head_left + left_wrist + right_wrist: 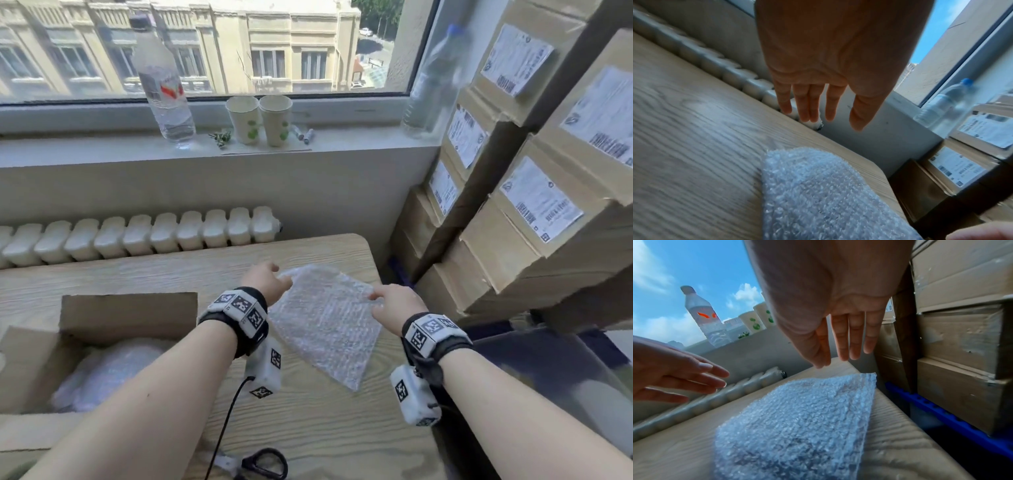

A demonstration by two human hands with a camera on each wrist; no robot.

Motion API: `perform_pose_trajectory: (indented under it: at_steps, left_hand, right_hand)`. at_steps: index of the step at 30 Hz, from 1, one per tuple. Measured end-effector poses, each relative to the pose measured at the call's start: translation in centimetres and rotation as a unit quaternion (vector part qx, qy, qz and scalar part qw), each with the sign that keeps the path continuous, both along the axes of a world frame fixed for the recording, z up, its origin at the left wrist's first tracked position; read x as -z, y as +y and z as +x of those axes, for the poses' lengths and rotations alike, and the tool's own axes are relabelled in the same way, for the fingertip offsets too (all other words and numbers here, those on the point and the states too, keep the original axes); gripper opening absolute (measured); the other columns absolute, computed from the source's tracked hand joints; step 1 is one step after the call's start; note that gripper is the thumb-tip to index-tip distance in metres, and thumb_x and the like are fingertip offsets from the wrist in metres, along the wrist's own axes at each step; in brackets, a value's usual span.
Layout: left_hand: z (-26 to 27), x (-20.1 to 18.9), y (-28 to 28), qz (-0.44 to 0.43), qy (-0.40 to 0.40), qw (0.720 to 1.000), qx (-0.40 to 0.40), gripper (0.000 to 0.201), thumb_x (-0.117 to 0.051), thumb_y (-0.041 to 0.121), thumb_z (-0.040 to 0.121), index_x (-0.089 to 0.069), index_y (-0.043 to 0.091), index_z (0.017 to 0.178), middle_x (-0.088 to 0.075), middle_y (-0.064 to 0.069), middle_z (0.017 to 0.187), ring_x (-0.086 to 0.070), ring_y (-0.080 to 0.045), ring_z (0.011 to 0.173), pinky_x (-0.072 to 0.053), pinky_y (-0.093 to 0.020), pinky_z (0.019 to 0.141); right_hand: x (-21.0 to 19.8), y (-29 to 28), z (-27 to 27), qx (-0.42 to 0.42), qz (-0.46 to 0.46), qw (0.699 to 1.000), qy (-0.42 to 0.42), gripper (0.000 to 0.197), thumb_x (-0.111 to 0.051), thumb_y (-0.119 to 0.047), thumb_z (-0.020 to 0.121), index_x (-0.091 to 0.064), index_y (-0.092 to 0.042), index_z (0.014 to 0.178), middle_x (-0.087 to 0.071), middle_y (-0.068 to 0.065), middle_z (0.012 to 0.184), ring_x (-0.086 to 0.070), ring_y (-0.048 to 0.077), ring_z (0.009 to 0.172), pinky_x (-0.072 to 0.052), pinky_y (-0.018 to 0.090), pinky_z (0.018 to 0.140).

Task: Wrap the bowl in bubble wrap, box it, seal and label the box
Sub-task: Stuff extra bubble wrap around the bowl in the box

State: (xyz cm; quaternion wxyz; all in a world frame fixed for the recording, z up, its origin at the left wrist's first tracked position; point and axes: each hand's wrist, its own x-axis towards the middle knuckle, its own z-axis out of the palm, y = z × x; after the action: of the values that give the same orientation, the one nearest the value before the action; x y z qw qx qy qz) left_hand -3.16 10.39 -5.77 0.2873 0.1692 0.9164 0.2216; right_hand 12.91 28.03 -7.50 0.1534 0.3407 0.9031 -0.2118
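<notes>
A flat sheet of bubble wrap (325,322) lies on the wooden table (171,274), near its right edge. My left hand (279,279) hovers over the sheet's far left corner, fingers straight and holding nothing (830,120). My right hand (376,298) is open over the far right corner (838,358), with its fingers just above the bubble wrap (797,418). At the left stands an open cardboard box (126,308) with a white bubble-wrapped bundle (106,373) inside. No bare bowl shows.
Black-handled scissors (263,462) lie at the table's near edge. Labelled cardboard boxes (531,205) are stacked close on the right, above a blue crate (941,418). A radiator (137,236) runs behind the table. On the sill stand a water bottle (164,85) and two paper cups (260,120).
</notes>
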Motion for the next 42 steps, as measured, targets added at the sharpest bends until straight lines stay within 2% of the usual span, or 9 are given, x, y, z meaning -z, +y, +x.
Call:
perform_pose_trajectory:
  at_steps: [13, 15, 16, 18, 23, 27, 31, 36, 42]
  left_hand:
    - [-1.2, 6.2, 0.9, -0.061, -0.1, 0.99, -0.074, 0.063, -0.066, 0.027, 0.086, -0.039, 0.004, 0.138, -0.05, -0.012, 0.137, -0.051, -0.027, 0.122, -0.04, -0.032, 0.095]
    - [-1.4, 6.8, 0.6, -0.055, -0.105, 0.99, -0.074, 0.031, -0.07, 0.031, 0.083, -0.062, 0.008, 0.102, -0.064, -0.008, 0.099, -0.061, -0.022, 0.09, -0.043, -0.027, 0.073]
    - [-1.3, 6.9, 0.6, -0.043, -0.105, 0.991, -0.075, 0.025, -0.073, 0.032, 0.08, -0.057, 0.014, 0.072, -0.056, -0.003, 0.071, -0.054, -0.018, 0.065, -0.037, -0.025, 0.058]
    - [-1.2, 7.0, 0.5, -0.027, -0.115, 0.991, -0.065, 0.05, -0.077, 0.031, 0.075, -0.035, 0.019, 0.052, -0.035, 0.002, 0.052, -0.034, -0.014, 0.049, -0.027, -0.025, 0.05]
    - [-0.9, 5.7, 0.9, 0.049, -0.158, 0.982, -0.086, 0.027, -0.075, 0.015, 0.078, -0.048, 0.016, 0.072, -0.058, -0.002, 0.067, -0.057, -0.014, 0.059, -0.049, -0.027, 0.055]
    - [0.0, 3.7, 1.0, 0.1, -0.164, 0.981, -0.035, 0.022, -0.061, 0.033, 0.09, -0.06, 0.01, 0.087, -0.058, -0.004, 0.066, -0.051, -0.014, 0.052, -0.043, -0.021, 0.048]
    - [0.6, 1.4, 1.1, 0.21, -0.126, 0.967, -0.072, 0.022, -0.041, 0.006, 0.097, -0.059, 0.019, 0.098, -0.04, 0.001, 0.057, -0.035, -0.01, 0.045, -0.03, -0.014, 0.035]
    - [0.1, -1.7, -1.2, 0.28, -0.083, 0.95, -0.115, 0.018, -0.04, 0.008, 0.099, -0.056, 0.016, 0.101, -0.038, 0.001, 0.058, -0.032, 0.001, 0.031, -0.027, -0.014, 0.033]
    - [0.2, -4.5, -4.7, 0.336, -0.038, 0.933, -0.123, 0.021, -0.041, 0.014, 0.1, -0.061, 0.014, 0.097, -0.037, 0.001, 0.058, -0.034, 0.001, 0.034, -0.028, -0.013, 0.034]
  right_hand:
    - [7.0, 2.8, -1.7, -0.071, -0.013, 0.997, -0.034, 0.092, -0.077, -0.03, 0.069, -0.025, -0.028, 0.144, -0.027, 0.004, 0.141, -0.031, 0.026, 0.132, -0.036, 0.036, 0.105]
    - [7.1, 2.9, -2.0, -0.067, 0.013, 0.997, -0.029, 0.093, -0.078, -0.028, 0.069, -0.024, -0.028, 0.145, -0.031, 0.005, 0.139, -0.034, 0.025, 0.128, -0.035, 0.034, 0.104]
    - [7.2, 2.9, -2.2, -0.066, 0.024, 0.997, -0.022, 0.091, -0.077, -0.025, 0.071, -0.024, -0.029, 0.145, -0.036, 0.004, 0.136, -0.037, 0.025, 0.124, -0.037, 0.034, 0.101]
    - [7.5, 2.6, -2.5, -0.06, 0.011, 0.998, 0.003, 0.083, -0.07, -0.016, 0.075, -0.026, -0.034, 0.143, -0.046, 0.004, 0.13, -0.046, 0.026, 0.116, -0.043, 0.034, 0.091]
    - [7.0, 1.5, -2.2, 0.001, -0.036, 0.999, 0.032, 0.033, -0.058, -0.015, 0.079, -0.063, -0.035, 0.104, -0.065, 0.002, 0.102, -0.061, 0.028, 0.098, -0.046, 0.028, 0.074]
    - [5.3, 1.3, -1.9, 0.038, -0.042, 0.998, 0.033, 0.016, -0.056, -0.013, 0.078, -0.063, -0.021, 0.09, -0.061, 0.003, 0.1, -0.06, 0.028, 0.097, -0.047, 0.03, 0.075]
    - [3.2, 1.7, -1.7, 0.105, -0.064, 0.99, 0.073, 0.02, -0.065, -0.01, 0.076, -0.056, -0.015, 0.094, -0.059, 0.003, 0.094, -0.055, 0.026, 0.088, -0.039, 0.026, 0.07]
    - [0.9, 1.7, -1.2, 0.32, -0.213, 0.886, 0.26, 0.029, -0.07, -0.006, 0.072, -0.066, -0.009, 0.101, -0.065, 0.005, 0.07, -0.061, 0.024, 0.067, -0.055, 0.042, 0.074]
    - [-3.1, -0.7, -1.5, 0.292, -0.198, 0.842, 0.408, 0.02, -0.058, -0.005, 0.088, -0.059, -0.015, 0.105, -0.058, 0.0, 0.075, -0.051, 0.014, 0.059, -0.042, 0.017, 0.052]
